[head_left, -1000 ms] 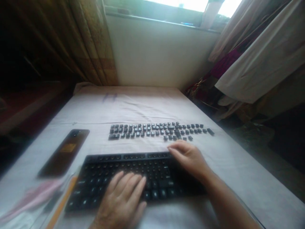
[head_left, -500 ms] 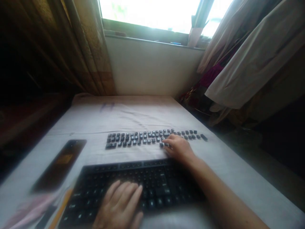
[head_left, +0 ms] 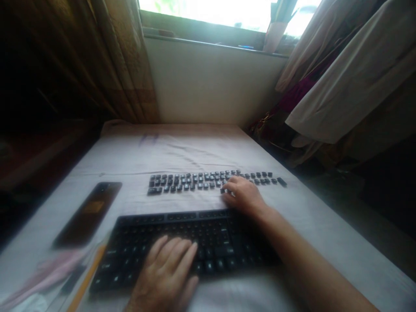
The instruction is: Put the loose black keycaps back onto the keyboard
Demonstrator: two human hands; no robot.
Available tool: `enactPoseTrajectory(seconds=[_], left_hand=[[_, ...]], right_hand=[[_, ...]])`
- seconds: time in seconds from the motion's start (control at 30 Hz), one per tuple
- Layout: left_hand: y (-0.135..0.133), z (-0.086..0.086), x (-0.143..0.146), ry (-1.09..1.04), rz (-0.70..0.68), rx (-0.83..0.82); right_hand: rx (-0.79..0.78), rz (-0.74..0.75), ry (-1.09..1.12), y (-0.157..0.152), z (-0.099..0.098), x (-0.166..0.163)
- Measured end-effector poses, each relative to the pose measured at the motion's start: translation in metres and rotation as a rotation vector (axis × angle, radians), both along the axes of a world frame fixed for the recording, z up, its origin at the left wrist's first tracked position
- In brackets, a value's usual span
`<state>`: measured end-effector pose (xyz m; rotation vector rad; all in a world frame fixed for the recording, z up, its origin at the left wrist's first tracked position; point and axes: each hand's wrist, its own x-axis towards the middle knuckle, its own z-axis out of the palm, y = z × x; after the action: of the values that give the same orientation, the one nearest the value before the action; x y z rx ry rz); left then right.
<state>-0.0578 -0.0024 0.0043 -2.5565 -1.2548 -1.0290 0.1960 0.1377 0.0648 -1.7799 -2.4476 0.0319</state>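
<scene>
A black keyboard (head_left: 211, 242) lies on the cloth-covered table, with many bare switch spots in its upper rows and keys in the front rows. My left hand (head_left: 169, 264) rests flat on its left half, fingers stretched out. Beyond it, loose black keycaps (head_left: 182, 182) are laid out in several rows. My right hand (head_left: 243, 194) reaches over the keyboard to the right part of these rows. Its thumb and bent forefinger close on a keycap (head_left: 222, 190) in the nearest row; the hand hides the keycaps under and behind it.
A dark phone (head_left: 89, 214) lies left of the keyboard. A pink cloth (head_left: 52, 273) and a yellow pencil-like stick (head_left: 87, 277) are at the front left. Hanging clothes (head_left: 344, 86) stand off the table's right edge, a curtain (head_left: 123, 65) at the back left.
The view has tilted down slightly, shifting the table contents upward in the picture. My right hand's fingertips have drawn together at the near keycap row. My left hand stays on the keyboard.
</scene>
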Motion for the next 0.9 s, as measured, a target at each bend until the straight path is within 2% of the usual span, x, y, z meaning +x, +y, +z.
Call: enactPoseTrajectory(seconds=[0.1,0.23,0.4,0.63,0.9], left_hand=[[-0.001,0.001,0.0,-0.005,0.002,-0.025],[-0.002,0.001,0.0,-0.012,0.004,-0.045],[-0.004,0.002,0.001,-0.012,0.006,-0.059],[-0.005,0.003,0.004,0.019,-0.019,-0.064],[-0.003,0.001,0.006,0.043,-0.019,-0.075]], right_hand=[[-0.064,-0.006,0.162,-0.019,0.01,-0.008],[-0.255,0.097,0.343,-0.055,0.016,-0.024],[-0.381,0.158,0.388,-0.079,0.012,-0.038],[-0.452,0.144,0.345,-0.084,0.013,-0.047],[-0.375,0.141,0.48,-0.091,-0.003,-0.045]])
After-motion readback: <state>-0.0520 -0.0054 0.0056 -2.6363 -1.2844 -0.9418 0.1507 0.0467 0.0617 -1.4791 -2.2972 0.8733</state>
